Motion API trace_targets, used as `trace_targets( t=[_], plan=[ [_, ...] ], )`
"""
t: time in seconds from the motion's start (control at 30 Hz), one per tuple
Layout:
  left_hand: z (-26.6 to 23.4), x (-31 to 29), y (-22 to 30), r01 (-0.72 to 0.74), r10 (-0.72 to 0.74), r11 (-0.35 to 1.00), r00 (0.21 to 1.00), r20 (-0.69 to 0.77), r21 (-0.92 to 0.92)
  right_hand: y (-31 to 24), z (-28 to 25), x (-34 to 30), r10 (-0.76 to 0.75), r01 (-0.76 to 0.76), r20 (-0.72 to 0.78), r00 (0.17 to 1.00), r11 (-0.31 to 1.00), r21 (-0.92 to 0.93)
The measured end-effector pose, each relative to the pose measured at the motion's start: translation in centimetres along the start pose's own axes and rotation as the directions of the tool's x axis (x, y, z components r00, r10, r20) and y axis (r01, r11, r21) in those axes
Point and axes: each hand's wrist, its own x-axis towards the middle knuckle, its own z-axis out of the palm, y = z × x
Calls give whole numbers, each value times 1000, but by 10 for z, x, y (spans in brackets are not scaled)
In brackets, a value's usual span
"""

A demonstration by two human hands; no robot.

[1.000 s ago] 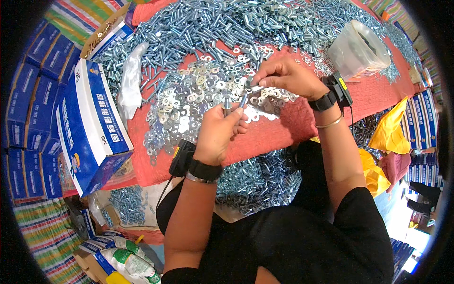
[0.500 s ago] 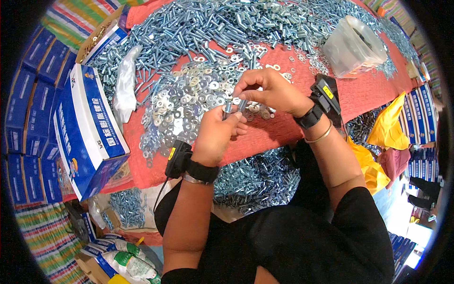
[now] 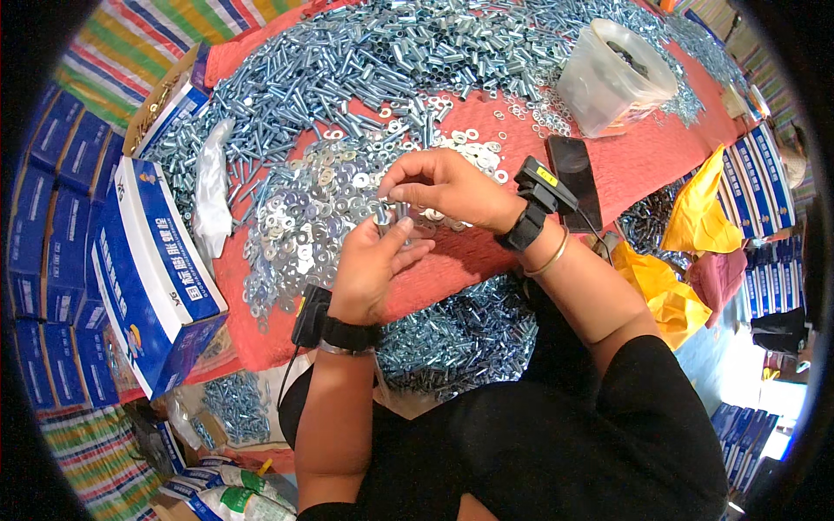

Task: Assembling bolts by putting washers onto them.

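My left hand (image 3: pixel 367 267) is closed around metal expansion bolts (image 3: pixel 381 222), whose ends stick up between thumb and fingers. Just above them my right hand (image 3: pixel 447 187) pinches thumb and forefinger together. A small pale piece, perhaps a washer, shows at its fingertips; most of it is hidden. Both hands hover over the near edge of a heap of flat silver washers (image 3: pixel 300 204) spread on a red cloth (image 3: pixel 452 247). Beyond the washers lies a large pile of bolts and sleeves (image 3: pixel 373 61).
A translucent plastic tub (image 3: pixel 599 82) stands at the far right, with a black phone (image 3: pixel 575 182) nearer. On the left are a blue-and-white carton (image 3: pixel 161 269) and a crumpled plastic bag (image 3: pixel 213 191). More bolts (image 3: pixel 460 334) lie below the table's edge. Yellow sacks (image 3: pixel 665 300) hang at right.
My view has shifted, so the table and hands sit differently in it. My right fingers have come down closer to the bolts in my left hand. The phone behind my right wrist now shows fully.
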Motion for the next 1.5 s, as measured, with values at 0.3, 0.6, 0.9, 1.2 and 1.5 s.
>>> trace_targets(
  t=[0.3, 0.6, 0.9, 1.2, 1.5],
  plan=[
    [0, -5, 11, 63, -57, 993, 996, -65, 98, 28, -82, -14, -46, -232, -378, 925, 719, -655],
    [6, -8, 21, 39, -33, 998, 990, 138, -41, 36, -123, -40, -17, -390, -436, 900, 419, -820],
    [9, -5, 20, 57, -53, 994, 998, 46, -95, 54, -135, -40, -46, -290, -329, 943, 372, -882],
    [4, -4, 16, 26, -24, 999, 998, 66, -34, 54, -144, -43, -18, -230, -247, 969, 300, -926],
    [5, -7, 17, 45, -44, 999, 999, 32, -22, 52, -143, -42, -52, -189, -222, 974, 361, -913]
  ],
)
